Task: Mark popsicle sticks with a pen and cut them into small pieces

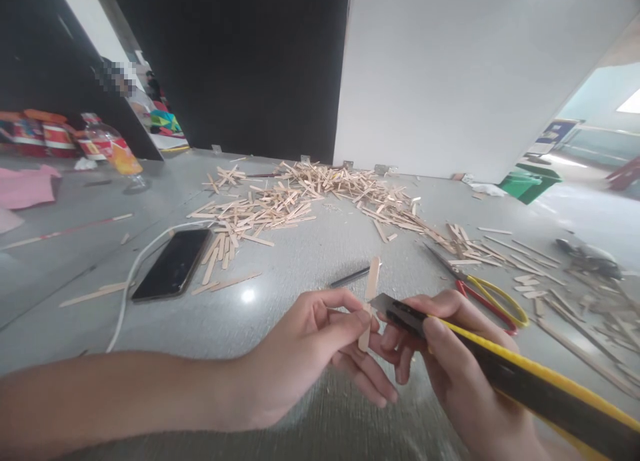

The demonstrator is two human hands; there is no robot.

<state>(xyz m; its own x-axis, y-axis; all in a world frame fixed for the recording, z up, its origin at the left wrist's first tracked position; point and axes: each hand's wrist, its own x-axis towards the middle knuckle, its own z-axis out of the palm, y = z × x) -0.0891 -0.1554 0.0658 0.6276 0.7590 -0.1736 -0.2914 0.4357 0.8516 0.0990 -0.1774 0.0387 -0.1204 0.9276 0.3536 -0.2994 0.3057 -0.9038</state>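
Observation:
Between the thumb and fingers of my left hand (320,341) is a wooden craft stick (373,279), its upper end pointing away from me. My right hand (460,361) is wrapped round a yellow and black utility knife (525,381). The knife's blade (379,301) touches or nearly touches the middle of the stick, close to my left thumb; exact contact I cannot tell. Just beyond the stick lies a dark pen-like tool (353,277). Scissors (493,297) with red and yellow handles rest to the right of my right hand.
A heap of craft sticks (270,207) spreads across the back of the grey table (280,274). To the left are a phone (175,264), a white cable (131,274) and a bottle (123,154). Cut strips (575,327) lie at right. A green bin (530,182) stands beyond.

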